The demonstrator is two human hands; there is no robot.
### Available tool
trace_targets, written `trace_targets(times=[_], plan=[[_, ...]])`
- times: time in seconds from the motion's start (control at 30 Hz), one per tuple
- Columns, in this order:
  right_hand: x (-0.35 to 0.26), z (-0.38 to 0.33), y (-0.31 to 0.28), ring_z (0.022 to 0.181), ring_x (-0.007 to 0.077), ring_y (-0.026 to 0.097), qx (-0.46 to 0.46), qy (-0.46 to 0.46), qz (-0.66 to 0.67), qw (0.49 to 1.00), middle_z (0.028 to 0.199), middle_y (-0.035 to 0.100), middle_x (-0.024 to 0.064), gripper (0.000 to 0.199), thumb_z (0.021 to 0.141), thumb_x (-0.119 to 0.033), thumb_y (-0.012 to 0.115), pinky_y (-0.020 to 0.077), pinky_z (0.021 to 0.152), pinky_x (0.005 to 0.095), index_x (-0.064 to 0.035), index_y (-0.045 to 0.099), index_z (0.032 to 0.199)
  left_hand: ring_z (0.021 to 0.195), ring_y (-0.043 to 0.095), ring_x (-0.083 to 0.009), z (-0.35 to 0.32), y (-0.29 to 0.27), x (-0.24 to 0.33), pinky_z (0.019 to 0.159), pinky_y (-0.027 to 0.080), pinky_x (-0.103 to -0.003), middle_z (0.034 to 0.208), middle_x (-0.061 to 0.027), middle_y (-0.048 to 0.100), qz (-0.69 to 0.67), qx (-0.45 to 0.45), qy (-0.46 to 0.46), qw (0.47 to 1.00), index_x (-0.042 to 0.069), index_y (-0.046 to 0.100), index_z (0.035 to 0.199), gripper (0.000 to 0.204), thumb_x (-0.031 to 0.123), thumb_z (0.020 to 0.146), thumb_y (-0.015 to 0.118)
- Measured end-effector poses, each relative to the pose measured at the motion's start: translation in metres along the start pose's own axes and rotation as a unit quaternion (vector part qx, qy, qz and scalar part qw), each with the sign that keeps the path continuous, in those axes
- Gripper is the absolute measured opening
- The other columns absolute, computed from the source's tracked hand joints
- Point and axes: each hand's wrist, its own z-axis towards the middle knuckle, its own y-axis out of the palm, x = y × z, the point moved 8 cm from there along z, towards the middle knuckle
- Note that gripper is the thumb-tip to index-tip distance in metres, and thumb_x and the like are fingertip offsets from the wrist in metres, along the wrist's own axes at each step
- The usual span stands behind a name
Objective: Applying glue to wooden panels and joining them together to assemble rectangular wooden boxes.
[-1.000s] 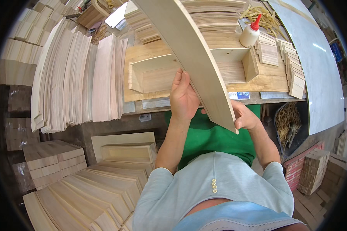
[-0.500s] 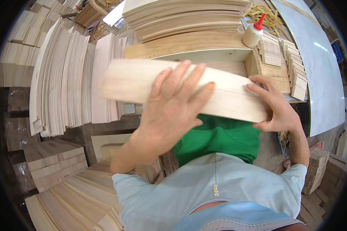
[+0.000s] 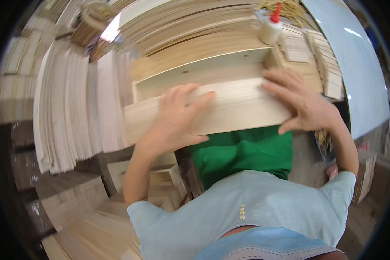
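A pale wooden board lies lengthwise in front of me, at the near side of a long shallow wooden box or frame. My left hand spans the board's left part, fingers on its upper face and thumb at the near edge. At the right end my right hand grips it, fingers over the top and thumb at the near edge. Both hands are somewhat blurred. The box's far inner wall is pale, with small dark holes; the board hides its near side.
A white squeeze bottle with a red tip stands behind the box's right corner. Small wooden pieces lie beside it. Stacked long boards fill the back, and upright panels crowd the left. A pale panel runs along the right.
The board has come down and levelled, its left end lower and its right end higher. My left hand has shifted left along it. The view has turned slightly.
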Motion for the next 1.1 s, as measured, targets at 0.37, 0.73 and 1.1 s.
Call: trace_targets(times=[0.37,0.73,1.1], plan=[[0.112,-0.016,-0.013,0.143,0.0299,0.025,0.138,0.119,0.108,0.977,0.154,0.027,0.0126,0.113,0.062,-0.053,0.081,0.0274,0.115,0.0455,-0.0158,0.023,0.151,0.128,0.036,-0.0354,0.04,-0.025,-0.039,0.108,0.03,-0.044,0.138,-0.0164,0.039,-0.004,0.056,-0.077,0.995,0.014,0.047,0.138,0.092,0.013,0.054,0.084],[0.118,0.006,0.009,0.143,0.03,0.025,0.109,0.092,0.118,0.983,0.158,0.019,0.0097,0.113,0.062,-0.045,0.083,0.0368,0.11,0.0463,-0.0195,0.02,0.152,0.13,0.034,-0.0338,0.061,-0.005,-0.049,0.11,0.031,-0.045,0.139,-0.0145,0.037,-0.018,0.031,-0.083,0.996,0.015,0.047,0.138,0.093,0.014,0.053,0.084],[0.118,0.008,0.013,0.141,0.0275,0.029,0.1,0.103,0.15,0.978,0.158,0.02,0.0076,0.107,0.063,-0.035,0.085,0.0399,0.107,0.0457,-0.0186,0.025,0.151,0.131,0.033,-0.0336,0.063,0.002,-0.053,0.11,0.032,-0.046,0.14,-0.0139,0.036,-0.016,0.025,-0.092,0.995,0.015,0.047,0.138,0.093,0.016,0.053,0.084]])
